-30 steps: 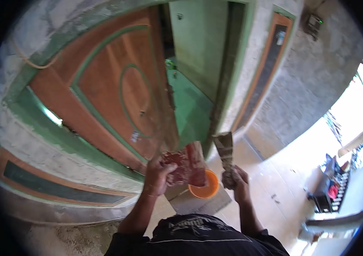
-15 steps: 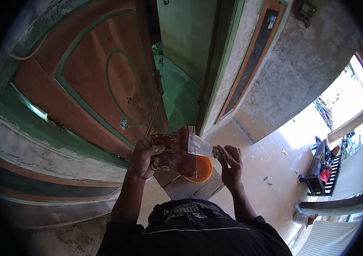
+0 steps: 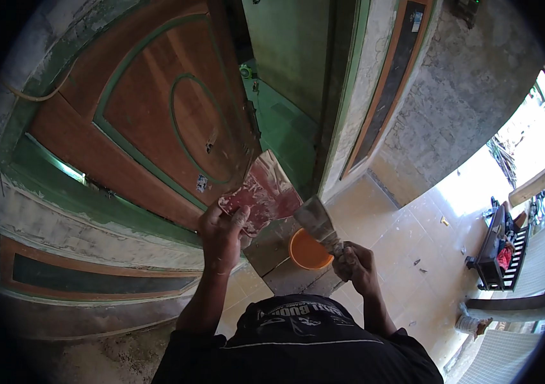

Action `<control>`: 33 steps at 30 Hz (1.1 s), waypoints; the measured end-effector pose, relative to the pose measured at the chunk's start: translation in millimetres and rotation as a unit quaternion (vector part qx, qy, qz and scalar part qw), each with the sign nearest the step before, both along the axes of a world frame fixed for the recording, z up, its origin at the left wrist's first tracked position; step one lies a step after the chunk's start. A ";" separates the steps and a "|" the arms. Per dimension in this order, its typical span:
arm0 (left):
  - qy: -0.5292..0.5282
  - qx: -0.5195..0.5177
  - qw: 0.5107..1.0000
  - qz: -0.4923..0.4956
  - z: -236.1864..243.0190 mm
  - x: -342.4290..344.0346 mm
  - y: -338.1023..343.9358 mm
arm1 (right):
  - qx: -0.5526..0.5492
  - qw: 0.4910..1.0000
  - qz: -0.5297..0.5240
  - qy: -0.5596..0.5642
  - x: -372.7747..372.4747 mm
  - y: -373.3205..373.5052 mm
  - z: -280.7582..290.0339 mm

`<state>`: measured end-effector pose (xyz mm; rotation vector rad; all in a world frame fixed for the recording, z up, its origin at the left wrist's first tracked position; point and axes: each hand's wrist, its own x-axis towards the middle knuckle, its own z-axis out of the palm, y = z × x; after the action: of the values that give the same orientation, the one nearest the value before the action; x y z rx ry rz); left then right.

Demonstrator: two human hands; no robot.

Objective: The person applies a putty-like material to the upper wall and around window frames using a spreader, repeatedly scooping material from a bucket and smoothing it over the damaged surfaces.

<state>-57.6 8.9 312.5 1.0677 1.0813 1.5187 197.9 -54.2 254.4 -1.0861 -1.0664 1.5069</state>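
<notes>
My left hand (image 3: 221, 230) grips a reddish, putty-smeared flat tool (image 3: 259, 195), held tilted with its far corner raised toward the doorway. In my right hand (image 3: 357, 265) is a putty knife (image 3: 316, 221), its caked handle inside my closed fingers and its blade angled up-left, beside the lower right corner of the red tool; whether they touch I cannot tell. Below both tools an orange bucket (image 3: 304, 256) stands on a grey board (image 3: 275, 278) on the floor.
A brown door (image 3: 141, 89) with green trim stands ajar at left, opening onto a green-floored room (image 3: 285, 128). A narrow framed panel (image 3: 384, 86) is right of the doorway. A dark bench (image 3: 496, 249) with items sits on the tiled floor (image 3: 407, 243) near a bright opening at right.
The red tool has risen and tilted, its far edge swinging up. The putty knife, lying across that tool half a second ago, has moved to its lower right with my right hand lower.
</notes>
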 end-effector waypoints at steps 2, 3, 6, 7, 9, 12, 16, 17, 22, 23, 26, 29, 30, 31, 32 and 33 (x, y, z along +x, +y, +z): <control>0.015 0.011 1.000 -0.008 -2.8 9.2 -6.5 | -0.035 0.999 0.029 -0.015 0.0 1.8 -0.6; 0.029 0.022 0.999 -0.014 -4.1 14.3 -10.2 | -0.036 0.999 0.026 -0.016 1.6 3.8 -2.3; 0.102 0.052 0.993 -0.021 -10.3 25.1 -18.5 | -0.031 0.999 0.043 0.002 7.4 9.7 -1.8; 0.140 0.056 0.988 -0.029 -12.9 28.5 -20.2 | -0.025 0.998 0.048 0.019 9.5 11.3 -0.3; 0.159 0.056 0.985 -0.030 -16.5 33.9 -23.5 | -0.020 0.998 0.052 0.036 10.3 14.2 1.6; 0.245 0.110 0.961 -0.066 -30.9 33.7 -28.5 | -0.019 0.999 0.017 0.045 7.4 18.2 7.7; 0.158 0.008 0.976 -0.146 -20.6 42.6 -35.2 | -0.001 0.994 0.031 0.103 12.1 25.4 0.4; 0.160 0.007 0.976 -0.145 -22.0 37.5 -32.5 | 0.036 0.994 0.029 0.094 11.1 27.1 -3.3; -0.098 -0.178 0.961 -0.190 -3.0 6.4 -21.6 | 0.188 0.964 -0.100 -0.156 -3.4 28.1 2.5; -0.144 -0.189 0.948 -0.211 3.3 5.2 -21.6 | 0.242 0.935 -0.127 -0.228 -4.7 28.2 3.5; -0.156 -0.196 0.939 -0.235 10.1 -6.4 -21.0 | 0.285 0.906 -0.152 -0.273 -4.4 35.2 -20.2; -0.171 -0.203 0.933 -0.244 18.2 -13.9 -17.8 | 0.332 0.874 -0.164 -0.315 -0.2 38.6 -25.2; -0.171 -0.217 0.929 -0.247 16.8 -18.7 -16.6 | 0.345 0.865 -0.165 -0.326 0.0 39.4 -25.4; -0.172 -0.230 0.925 -0.250 15.0 -23.3 -15.2 | 0.349 0.865 -0.163 -0.322 0.1 40.4 -25.4; -0.167 -0.226 0.928 -0.246 14.4 -27.2 -13.2 | 0.358 0.859 -0.173 -0.321 0.1 42.4 -25.4; -0.169 -0.228 0.926 -0.248 13.4 -31.4 -11.5 | 0.368 0.854 -0.183 -0.320 -0.5 44.2 -25.4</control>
<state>-89.0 -2.6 325.9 0.6525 0.7870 0.9327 197.4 -10.0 229.0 -1.1402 -1.5932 0.3244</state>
